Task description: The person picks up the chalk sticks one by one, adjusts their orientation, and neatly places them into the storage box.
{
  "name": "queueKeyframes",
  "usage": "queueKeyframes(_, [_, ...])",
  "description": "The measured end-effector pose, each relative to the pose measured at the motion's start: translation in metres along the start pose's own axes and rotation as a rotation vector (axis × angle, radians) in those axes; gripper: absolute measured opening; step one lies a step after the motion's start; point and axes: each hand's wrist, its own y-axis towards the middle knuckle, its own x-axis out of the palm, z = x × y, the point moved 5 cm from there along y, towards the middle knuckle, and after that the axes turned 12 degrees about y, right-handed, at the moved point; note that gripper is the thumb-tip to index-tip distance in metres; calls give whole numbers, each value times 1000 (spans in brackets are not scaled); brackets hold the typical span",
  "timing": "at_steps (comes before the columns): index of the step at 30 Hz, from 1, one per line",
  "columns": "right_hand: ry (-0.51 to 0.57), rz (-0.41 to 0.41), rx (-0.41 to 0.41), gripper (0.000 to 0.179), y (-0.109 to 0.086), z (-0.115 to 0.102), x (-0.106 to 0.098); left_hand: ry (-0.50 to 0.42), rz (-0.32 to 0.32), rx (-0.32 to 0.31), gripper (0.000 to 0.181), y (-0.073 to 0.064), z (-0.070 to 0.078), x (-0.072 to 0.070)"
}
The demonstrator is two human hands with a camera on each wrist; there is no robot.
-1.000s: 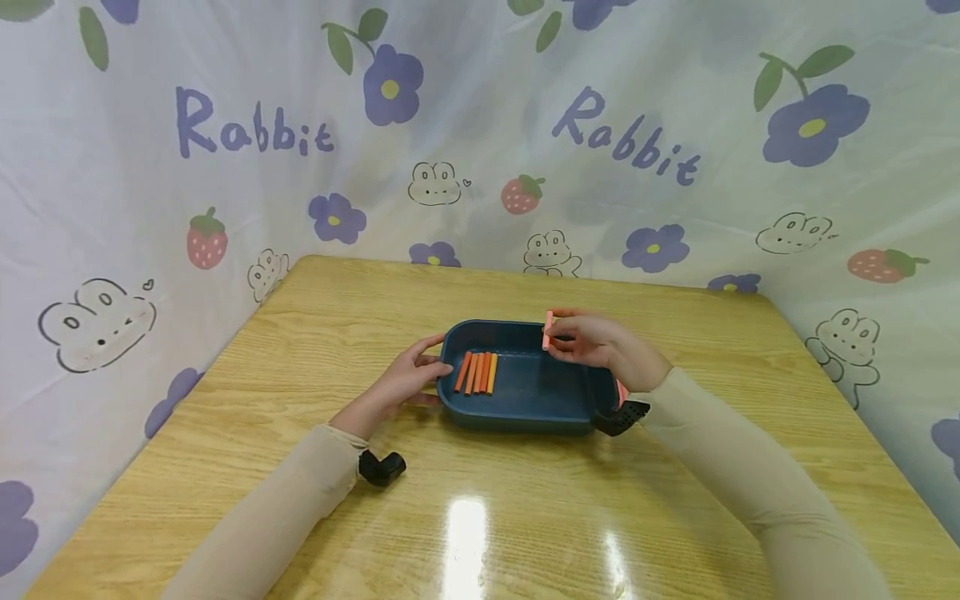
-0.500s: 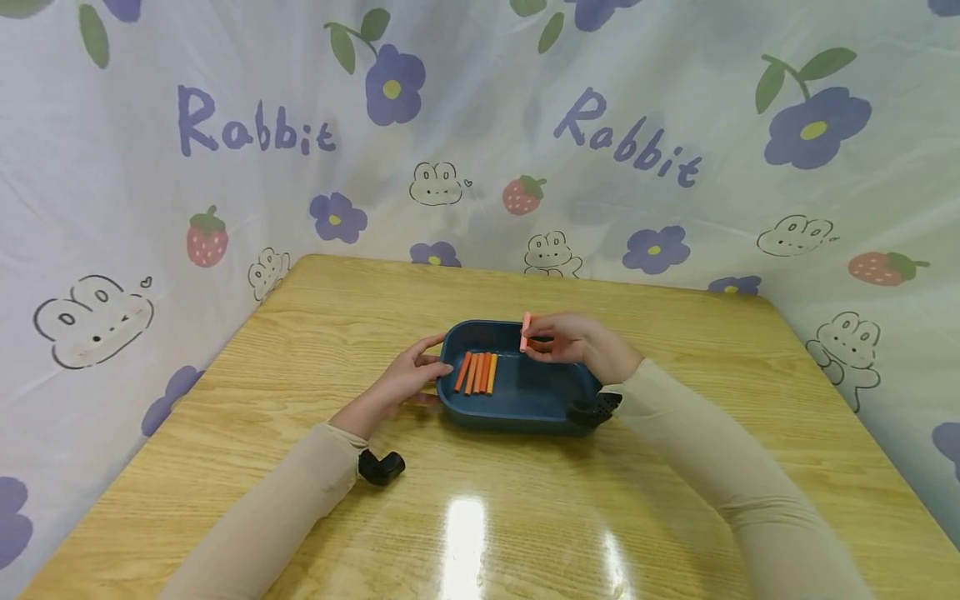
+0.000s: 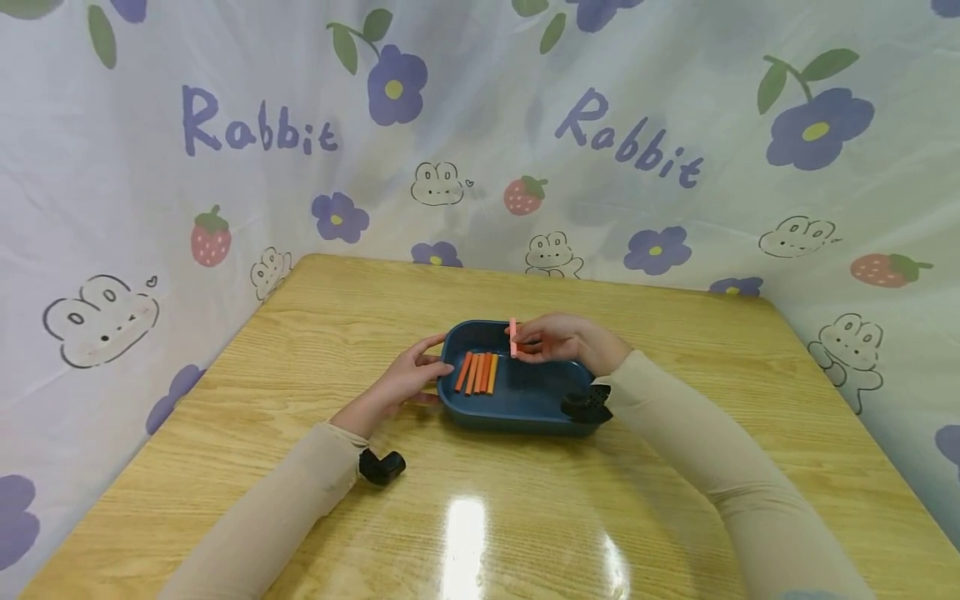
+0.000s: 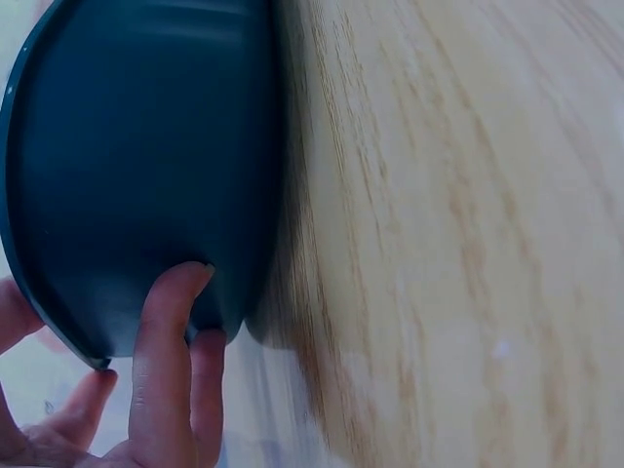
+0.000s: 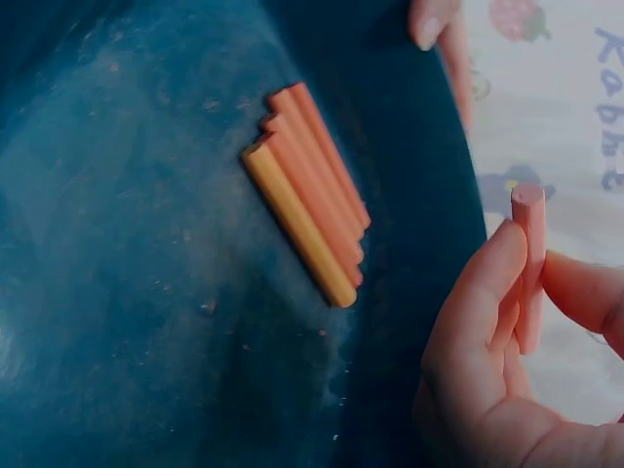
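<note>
The wooden table [image 3: 360, 308] is filling the lower part of the head view, and the blue tray [image 3: 517, 423] is sitting on it just right of centre. My left hand [image 3: 405, 377] is gripping the tray's left end, thumb over the rim, fingers spread against the outside wall. My right hand [image 3: 570, 340] is hovering over its far side, pinching a pink stick [image 5: 530, 268] between thumb and fingertips. Below and left of that, orange sticks [image 3: 479, 373] are lying in a row, a yellow stick [image 3: 492, 375] ending it on the right. I'm judging this to be the placing step; the next move is probably calling for lowering my pinch beside the yellow one. At right in the right wrist view, the pink stick is looking pale, slim, rounded and blunt-ended.
</note>
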Motion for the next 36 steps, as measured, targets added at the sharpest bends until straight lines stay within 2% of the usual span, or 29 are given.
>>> queueKeyframes(5, [-81, -24, 22, 42, 5, 3, 5, 7, -3, 4, 64, -1, 0, 0])
queueKeyframes(11, [-156, -27, 45, 24, 14, 6, 7, 12, -3, 2, 64, -1, 1, -1])
queueKeyframes(15, [-203, -36, 71, 18, 19, 9, 8, 7, -4, 3, 64, -1, 2, -1])
queueKeyframes(21, [-236, -4, 123, 10, 29, 18, 4, 0, -11, 3, 63, -2, 2, -1])
queueKeyframes(24, [-247, 18, 141, 12, 33, 21, 2, -5, -11, 0, 63, -2, 2, -1])
queueKeyframes(31, [-284, 60, 170, 43, 36, 25, 1, -2, -7, -3, 63, -1, 2, 0])
queueKeyframes(33, [-286, 65, 173, 43, 36, 25, 2, -5, -6, -2, 63, -1, 2, 0])
queueKeyframes(36, [-284, 66, 172, 32, 35, 25, 4, -6, -4, -1, 63, -2, 2, 0])
